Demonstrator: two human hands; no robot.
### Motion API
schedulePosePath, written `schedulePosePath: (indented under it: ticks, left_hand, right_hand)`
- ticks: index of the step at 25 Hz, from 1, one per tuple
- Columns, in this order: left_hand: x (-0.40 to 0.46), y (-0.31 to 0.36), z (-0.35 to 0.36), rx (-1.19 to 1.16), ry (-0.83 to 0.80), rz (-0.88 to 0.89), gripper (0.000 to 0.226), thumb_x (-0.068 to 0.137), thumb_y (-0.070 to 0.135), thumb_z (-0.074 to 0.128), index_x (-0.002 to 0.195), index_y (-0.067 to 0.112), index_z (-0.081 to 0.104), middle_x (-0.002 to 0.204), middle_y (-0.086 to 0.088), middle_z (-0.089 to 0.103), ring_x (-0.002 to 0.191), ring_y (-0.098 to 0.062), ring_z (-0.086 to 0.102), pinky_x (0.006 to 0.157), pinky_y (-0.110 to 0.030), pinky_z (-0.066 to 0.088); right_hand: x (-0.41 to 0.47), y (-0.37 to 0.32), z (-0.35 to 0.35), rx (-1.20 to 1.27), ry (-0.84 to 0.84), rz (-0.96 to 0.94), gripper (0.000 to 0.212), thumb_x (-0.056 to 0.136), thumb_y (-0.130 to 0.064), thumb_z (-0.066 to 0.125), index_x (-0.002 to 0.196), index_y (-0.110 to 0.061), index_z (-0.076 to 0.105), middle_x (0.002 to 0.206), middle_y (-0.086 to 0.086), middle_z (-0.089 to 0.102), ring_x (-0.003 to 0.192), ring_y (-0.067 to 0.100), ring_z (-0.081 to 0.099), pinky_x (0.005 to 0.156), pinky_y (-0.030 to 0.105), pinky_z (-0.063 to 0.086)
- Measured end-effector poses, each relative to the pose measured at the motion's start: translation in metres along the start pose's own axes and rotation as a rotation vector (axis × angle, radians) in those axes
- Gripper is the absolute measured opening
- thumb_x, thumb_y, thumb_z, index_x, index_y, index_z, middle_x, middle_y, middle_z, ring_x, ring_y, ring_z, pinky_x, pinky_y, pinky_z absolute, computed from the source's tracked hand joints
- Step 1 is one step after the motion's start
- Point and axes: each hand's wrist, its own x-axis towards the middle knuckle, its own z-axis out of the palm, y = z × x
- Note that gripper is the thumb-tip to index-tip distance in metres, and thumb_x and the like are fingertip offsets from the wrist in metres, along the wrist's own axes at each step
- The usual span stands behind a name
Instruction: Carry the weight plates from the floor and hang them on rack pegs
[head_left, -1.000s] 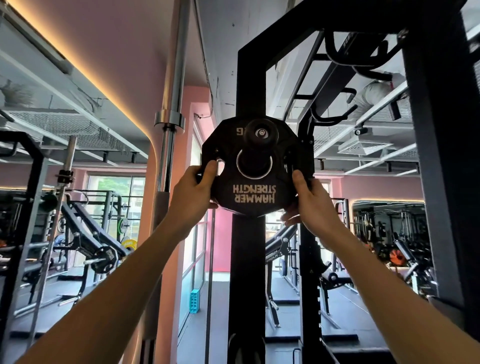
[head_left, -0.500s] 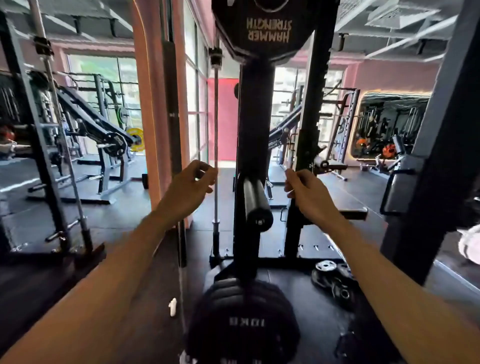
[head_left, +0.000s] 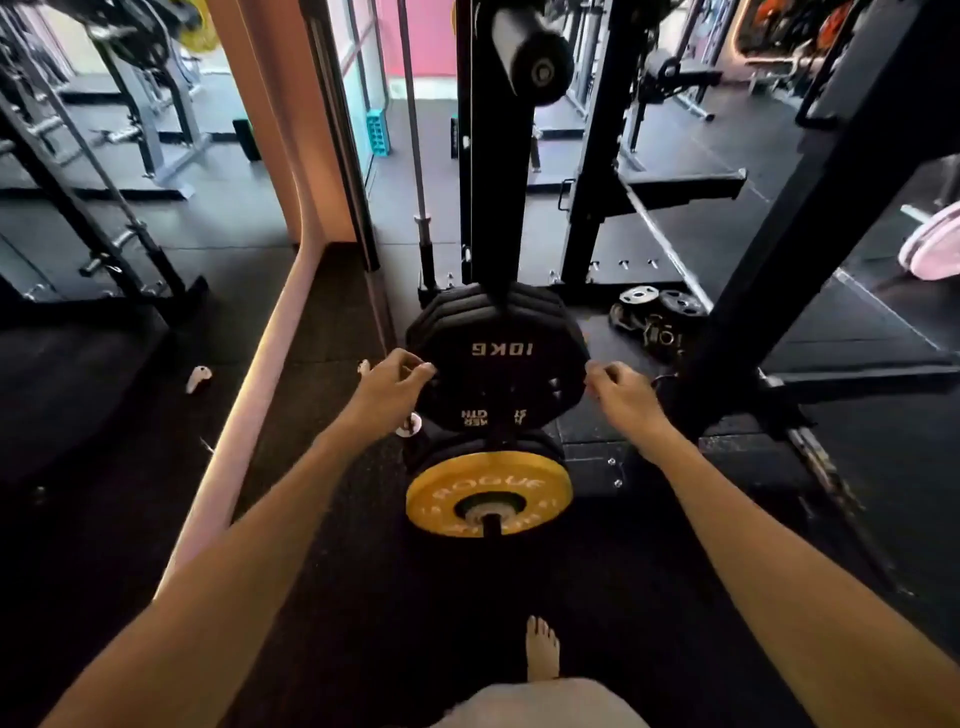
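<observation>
Both hands — left hand (head_left: 390, 382), right hand (head_left: 618, 387) — hang loosely curled and empty beside the racked 10 kg plates (head_left: 498, 358), while small plates (head_left: 652, 314) wait on the floor — unfinished, I judge.

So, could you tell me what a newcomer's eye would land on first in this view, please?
Probably the yellow plate, bright against the dark floor in the lower centre, hung on a low peg. Just above it hangs the black 10KG plate, with the left hand and right hand at its two edges, fingers curled and neither in a full grip. A small heap of loose plates lies on the floor to the right.
</observation>
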Motion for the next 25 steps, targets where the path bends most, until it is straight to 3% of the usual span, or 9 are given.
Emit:
schedulePosePath:
  ticks: [4, 7, 11, 17, 25]
  left_hand:
    - [-0.049, -0.069, 0.053, 0.090, -0.216, -0.232, 0.025, 0.099, 0.037, 0.049, 0.110, 0.016, 0.056, 0.105, -0.004, 0.060, 0.100, -0.023, 0.059, 0.077, -0.033, 0.042]
    - [-0.087, -0.109, 0.086, 0.144, -0.374, -0.389, 0.031, 0.100, 0.038, 0.046, 0.123, 0.018, 0.052, 0.108, -0.006, 0.060, 0.096, -0.024, 0.060, 0.075, -0.033, 0.044]
    - [-0.132, -0.143, 0.124, 0.175, -0.539, -0.571, 0.028, 0.099, 0.039, 0.049, 0.117, 0.019, 0.052, 0.100, -0.004, 0.061, 0.083, -0.016, 0.059, 0.075, -0.032, 0.049]
    - [-0.205, -0.173, 0.182, 0.418, -0.856, -0.496, 0.030, 0.099, 0.037, 0.049, 0.119, 0.015, 0.054, 0.112, -0.006, 0.060, 0.094, -0.019, 0.056, 0.082, -0.033, 0.046]
    - [-0.284, -0.112, 0.311, 0.655, -1.050, -0.241, 0.032, 0.099, 0.036, 0.050, 0.119, 0.012, 0.055, 0.107, -0.009, 0.063, 0.094, -0.025, 0.061, 0.080, -0.035, 0.049]
  right_hand:
    - [-0.053, 0.082, 0.033, -0.057, -0.103, 0.215, 0.038, 0.101, -0.042, 0.044, 0.078, -0.014, 0.054, 0.077, 0.004, 0.058, 0.077, 0.024, 0.056, 0.071, 0.039, 0.043]
    - [-0.095, 0.139, 0.048, -0.049, -0.157, 0.406, 0.036, 0.100, -0.045, 0.044, 0.088, -0.014, 0.058, 0.091, 0.007, 0.062, 0.084, 0.024, 0.058, 0.076, 0.041, 0.047]
    - [-0.156, 0.192, 0.051, -0.070, -0.226, 0.611, 0.036, 0.101, -0.041, 0.044, 0.107, -0.010, 0.060, 0.100, 0.010, 0.064, 0.089, 0.024, 0.059, 0.076, 0.038, 0.047]
    - [-0.268, 0.274, 0.025, -0.014, -0.376, 0.858, 0.030, 0.102, -0.037, 0.046, 0.112, -0.010, 0.055, 0.092, 0.006, 0.063, 0.080, 0.020, 0.061, 0.065, 0.032, 0.048]
    - [-0.434, 0.380, -0.086, 0.312, 0.023, 1.065, 0.019, 0.100, -0.032, 0.051, 0.094, -0.014, 0.053, 0.080, 0.005, 0.060, 0.063, 0.018, 0.058, 0.055, 0.028, 0.045]
